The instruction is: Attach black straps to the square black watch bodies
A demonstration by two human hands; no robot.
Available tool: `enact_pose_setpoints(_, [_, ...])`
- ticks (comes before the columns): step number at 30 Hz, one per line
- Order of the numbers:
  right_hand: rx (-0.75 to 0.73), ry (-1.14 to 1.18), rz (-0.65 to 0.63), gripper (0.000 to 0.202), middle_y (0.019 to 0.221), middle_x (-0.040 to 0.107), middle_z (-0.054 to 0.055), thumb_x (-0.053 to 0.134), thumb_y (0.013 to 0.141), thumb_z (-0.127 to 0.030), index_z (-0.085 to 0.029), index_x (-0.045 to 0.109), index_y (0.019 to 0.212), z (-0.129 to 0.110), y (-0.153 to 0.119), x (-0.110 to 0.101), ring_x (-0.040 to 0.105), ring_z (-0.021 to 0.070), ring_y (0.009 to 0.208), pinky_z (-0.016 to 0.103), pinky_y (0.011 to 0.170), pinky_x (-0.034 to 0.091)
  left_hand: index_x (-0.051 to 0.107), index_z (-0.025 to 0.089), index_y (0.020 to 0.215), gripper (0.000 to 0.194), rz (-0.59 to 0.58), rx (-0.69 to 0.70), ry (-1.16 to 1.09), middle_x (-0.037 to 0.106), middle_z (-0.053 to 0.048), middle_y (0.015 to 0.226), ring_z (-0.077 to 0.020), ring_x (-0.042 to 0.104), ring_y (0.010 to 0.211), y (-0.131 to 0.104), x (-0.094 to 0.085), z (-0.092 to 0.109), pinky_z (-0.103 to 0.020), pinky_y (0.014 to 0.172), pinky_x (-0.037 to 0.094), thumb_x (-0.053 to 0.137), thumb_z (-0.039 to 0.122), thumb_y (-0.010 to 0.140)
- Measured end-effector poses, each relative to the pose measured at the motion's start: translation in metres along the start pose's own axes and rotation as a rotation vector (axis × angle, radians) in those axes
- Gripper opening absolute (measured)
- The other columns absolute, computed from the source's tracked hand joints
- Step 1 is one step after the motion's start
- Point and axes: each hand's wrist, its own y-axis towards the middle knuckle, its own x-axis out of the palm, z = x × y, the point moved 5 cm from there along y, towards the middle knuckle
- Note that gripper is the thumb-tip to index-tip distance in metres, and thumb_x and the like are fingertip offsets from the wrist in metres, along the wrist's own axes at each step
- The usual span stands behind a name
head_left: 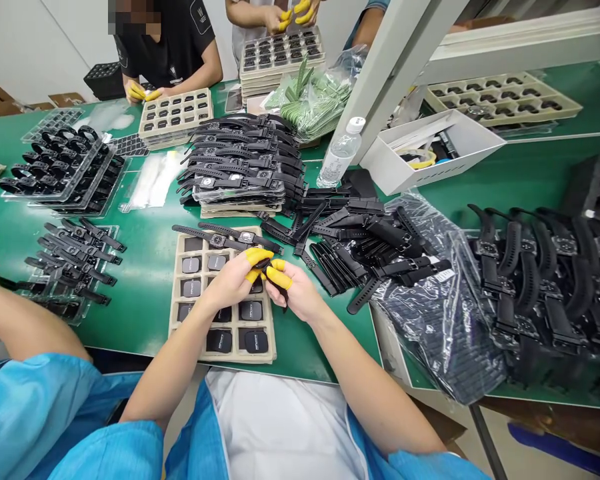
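Over the right part of a beige compartment tray (173, 313), my left hand (235, 277) and my right hand (293, 283) meet, yellow covers on their fingertips. Both pinch a small black watch part (264, 265), largely hidden by the fingers; a dark strap piece hangs below my right hand. Square black watch bodies (251, 311) sit in the tray's compartments. Across the tray's far end lie two watches with straps attached (219, 239). Loose black straps (340, 260) are heaped right of my hands.
Stacked trays of strapped watches (240, 163) stand behind the beige tray. A bottle (341, 152) and white box (430, 150) stand beyond the straps. Strapped watches (525, 267) fill the right side. A co-worker's arm (30, 320) reaches in at left; two people work opposite.
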Motion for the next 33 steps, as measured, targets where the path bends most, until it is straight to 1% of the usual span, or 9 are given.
enact_pose_setpoints(7, [-0.031, 0.069, 0.025, 0.037, 0.048, 0.053, -0.009, 0.076, 0.087, -0.050, -0.023, 0.051, 0.086, -0.0008, 0.0002, 0.0007, 0.032, 0.0063, 0.037, 0.018, 0.037, 0.024, 0.054, 0.020, 0.144, 0.045, 0.056, -0.004, -0.009, 0.065, -0.014, 0.135, -0.0246, 0.062, 0.130, 0.0008, 0.0010, 0.0053, -0.045, 0.110, 0.054, 0.041, 0.011, 0.102])
enact_pose_setpoints(11, [-0.023, 0.093, 0.027, 0.038, 0.048, 0.052, -0.009, 0.077, 0.086, -0.051, -0.023, 0.051, 0.085, -0.0028, -0.0006, 0.0013, 0.032, 0.0066, 0.037, 0.018, 0.037, 0.025, 0.052, 0.021, 0.146, 0.046, 0.063, -0.013, 0.004, 0.062, -0.014, 0.136, -0.0246, 0.060, 0.131, 0.0003, 0.0020, 0.0059, -0.044, 0.111, 0.053, 0.039, 0.012, 0.103])
enact_pose_setpoints(13, [0.002, 0.114, 0.028, 0.039, 0.046, 0.051, -0.009, 0.078, 0.085, -0.051, -0.023, 0.051, 0.085, -0.0037, -0.0008, 0.0005, 0.030, 0.0065, 0.037, 0.018, 0.037, 0.024, 0.050, 0.021, 0.148, 0.047, 0.046, -0.001, 0.028, 0.060, -0.014, 0.137, -0.0252, 0.057, 0.133, -0.0001, 0.0011, 0.0071, -0.045, 0.113, 0.051, 0.039, 0.013, 0.103])
enact_pose_setpoints(17, [0.059, 0.133, 0.057, 0.042, 0.043, 0.048, -0.010, 0.081, 0.081, -0.052, -0.023, 0.051, 0.082, -0.0034, -0.0004, -0.0031, 0.025, 0.0061, 0.036, 0.017, 0.035, 0.021, 0.044, 0.021, 0.153, 0.049, -0.039, 0.015, 0.049, 0.057, -0.015, 0.136, -0.0258, 0.056, 0.130, -0.0006, 0.0000, 0.0091, -0.046, 0.112, 0.051, 0.040, 0.019, 0.105])
enact_pose_setpoints(21, [0.110, 0.118, 0.081, 0.043, 0.042, 0.045, -0.010, 0.082, 0.079, -0.053, -0.021, 0.053, 0.081, -0.0003, 0.0007, -0.0047, 0.022, 0.0052, 0.036, 0.017, 0.035, 0.019, 0.053, 0.015, 0.144, 0.044, -0.073, -0.009, 0.166, 0.060, -0.016, 0.125, -0.0280, 0.059, 0.119, -0.0006, 0.0010, 0.0079, -0.046, 0.104, 0.055, 0.043, 0.021, 0.102])
enact_pose_setpoints(24, [0.121, 0.091, 0.079, 0.044, 0.042, 0.045, -0.010, 0.082, 0.080, -0.055, -0.021, 0.053, 0.080, 0.0019, 0.0014, -0.0045, 0.022, 0.0048, 0.036, 0.017, 0.035, 0.019, 0.058, 0.015, 0.136, 0.039, -0.111, -0.045, 0.226, 0.061, -0.015, 0.118, -0.0278, 0.060, 0.113, -0.0010, 0.0019, 0.0065, -0.044, 0.100, 0.057, 0.045, 0.021, 0.100])
enact_pose_setpoints(27, [0.107, 0.032, 0.061, 0.044, 0.042, 0.047, -0.010, 0.080, 0.081, -0.056, -0.021, 0.053, 0.081, 0.0030, 0.0014, -0.0040, 0.024, 0.0052, 0.035, 0.018, 0.035, 0.020, 0.058, 0.017, 0.136, 0.038, -0.127, -0.052, 0.151, 0.062, -0.013, 0.117, -0.0250, 0.061, 0.110, -0.0018, -0.0011, 0.0079, -0.041, 0.099, 0.057, 0.040, 0.021, 0.103])
enact_pose_setpoints(30, [0.081, -0.018, 0.064, 0.043, 0.043, 0.050, -0.010, 0.077, 0.083, -0.057, -0.022, 0.052, 0.084, 0.0022, 0.0008, -0.0043, 0.027, 0.0057, 0.034, 0.018, 0.035, 0.022, 0.058, 0.018, 0.137, 0.037, -0.107, -0.068, 0.035, 0.064, -0.013, 0.120, -0.0234, 0.063, 0.112, -0.0025, -0.0049, 0.0084, -0.041, 0.101, 0.056, 0.037, 0.025, 0.107])
enact_pose_setpoints(33, [0.024, -0.032, 0.092, 0.044, 0.050, 0.056, -0.008, 0.076, 0.084, -0.059, -0.023, 0.052, 0.088, -0.0011, 0.0003, -0.0050, 0.036, 0.0072, 0.038, 0.019, 0.037, 0.028, 0.056, 0.018, 0.138, 0.036, -0.011, -0.140, -0.071, 0.066, -0.013, 0.123, -0.0229, 0.067, 0.111, -0.0020, -0.0063, 0.0051, -0.040, 0.099, 0.057, 0.048, 0.033, 0.106])
